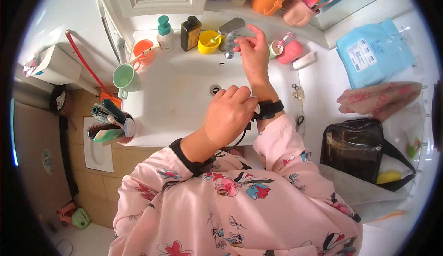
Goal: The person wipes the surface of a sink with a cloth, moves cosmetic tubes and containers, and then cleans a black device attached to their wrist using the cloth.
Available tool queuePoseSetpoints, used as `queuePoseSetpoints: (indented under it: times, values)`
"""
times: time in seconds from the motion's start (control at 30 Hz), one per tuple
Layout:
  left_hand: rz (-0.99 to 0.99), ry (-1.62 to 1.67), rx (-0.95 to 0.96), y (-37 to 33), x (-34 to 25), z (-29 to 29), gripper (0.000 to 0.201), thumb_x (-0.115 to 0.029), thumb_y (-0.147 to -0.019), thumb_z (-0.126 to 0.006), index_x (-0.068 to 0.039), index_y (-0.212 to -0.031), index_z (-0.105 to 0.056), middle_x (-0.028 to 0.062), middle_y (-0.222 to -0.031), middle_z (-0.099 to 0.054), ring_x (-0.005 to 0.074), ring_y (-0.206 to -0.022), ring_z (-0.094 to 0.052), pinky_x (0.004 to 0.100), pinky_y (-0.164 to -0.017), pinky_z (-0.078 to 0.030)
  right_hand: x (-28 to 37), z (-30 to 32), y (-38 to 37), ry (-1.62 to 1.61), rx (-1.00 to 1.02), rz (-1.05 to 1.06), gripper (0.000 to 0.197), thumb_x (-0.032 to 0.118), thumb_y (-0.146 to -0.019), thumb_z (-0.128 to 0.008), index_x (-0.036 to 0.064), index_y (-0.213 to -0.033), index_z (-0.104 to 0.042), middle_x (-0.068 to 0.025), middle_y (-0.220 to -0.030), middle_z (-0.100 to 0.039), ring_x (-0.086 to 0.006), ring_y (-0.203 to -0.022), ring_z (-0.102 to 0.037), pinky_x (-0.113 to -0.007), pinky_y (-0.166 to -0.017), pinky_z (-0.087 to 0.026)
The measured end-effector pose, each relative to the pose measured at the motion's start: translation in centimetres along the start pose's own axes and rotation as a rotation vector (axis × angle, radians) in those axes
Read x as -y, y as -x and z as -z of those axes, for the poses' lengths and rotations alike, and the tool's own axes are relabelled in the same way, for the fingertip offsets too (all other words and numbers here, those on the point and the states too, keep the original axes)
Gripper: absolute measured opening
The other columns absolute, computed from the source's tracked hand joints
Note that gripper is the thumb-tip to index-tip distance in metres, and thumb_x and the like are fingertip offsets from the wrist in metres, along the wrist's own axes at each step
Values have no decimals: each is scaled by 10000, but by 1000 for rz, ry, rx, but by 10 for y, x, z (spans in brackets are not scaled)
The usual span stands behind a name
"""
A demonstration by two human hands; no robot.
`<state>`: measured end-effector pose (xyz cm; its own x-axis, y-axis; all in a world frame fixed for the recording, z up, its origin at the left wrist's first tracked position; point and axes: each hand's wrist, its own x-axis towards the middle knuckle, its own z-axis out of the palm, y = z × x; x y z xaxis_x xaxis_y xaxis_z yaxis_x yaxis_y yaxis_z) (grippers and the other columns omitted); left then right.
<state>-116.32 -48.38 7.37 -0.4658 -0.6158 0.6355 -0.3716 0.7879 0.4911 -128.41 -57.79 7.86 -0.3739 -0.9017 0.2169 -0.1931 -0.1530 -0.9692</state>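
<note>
Both hands over sink [184,94]: my left hand [229,114] grips the right wrist's black strap [270,109], right hand [253,55] loosely open below faucet [229,30]; I'd steady that wrist.

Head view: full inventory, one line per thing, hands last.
sink: 1, white, centre
tap: 1, chrome, back of sink
yellow cup: 1, left of tap
dark bottle: 1, brown, left of yellow cup
pump bottle: 1, white with green top, sink back
green mug: 1, sink's left edge
brush holder: 1, with brushes, sink's front left corner
pink cup: 1, right of tap
blue pack: 1, right counter
black bag: 1, right counter
wristband: 1, black, right wrist
left hand: closed over the right wrist by the wristband
right hand: fingers open, at the tap
</note>
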Motion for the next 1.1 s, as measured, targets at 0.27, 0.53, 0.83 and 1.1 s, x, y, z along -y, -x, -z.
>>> queuePoseSetpoints:
  times: [0.27,0.53,0.83,1.1]
  values:
    - [-310,109,232,28,-10,-6,253,-95,-537,-640,-122,-785,-600,6,-772,-477,191,-711,-493,300,-585,-390,0,12,-13,-51,-55,-22,357,30,-807,-478,55,-1159,-425,-74,-799,-608,-101,-613,-558,-194,-551,-393]
    - [-79,-4,-44,-4,2,-2,304,-78,-549,-650,-102,-848,-601,29,-812,-501,218,-718,-498,335,-593,-403,8,8,-12,-100,-63,46,344,-12,-807,-467,20,-1144,-401,-90,-765,-591,-107,-563,-556,-213,-571,-461]
    - [-443,157,275,34,-1,-15,199,-108,-625,-601,-119,-824,-600,18,-754,-452,189,-692,-474,291,-570,-385,22,34,-44,-507,-152,-66,298,65,-814,-499,39,-1101,-423,-58,-737,-569,-90,-560,-512,-213,-494,-394]
    - [44,394,-242,-4,1,-2,336,1,-530,-654,-111,-846,-619,52,-786,-507,241,-720,-516,325,-606,-434,-10,58,-43,-1074,-266,-418,50,83,-818,-476,62,-819,-522,18,-693,-533,-66,-551,-464,-219,-504,-367]
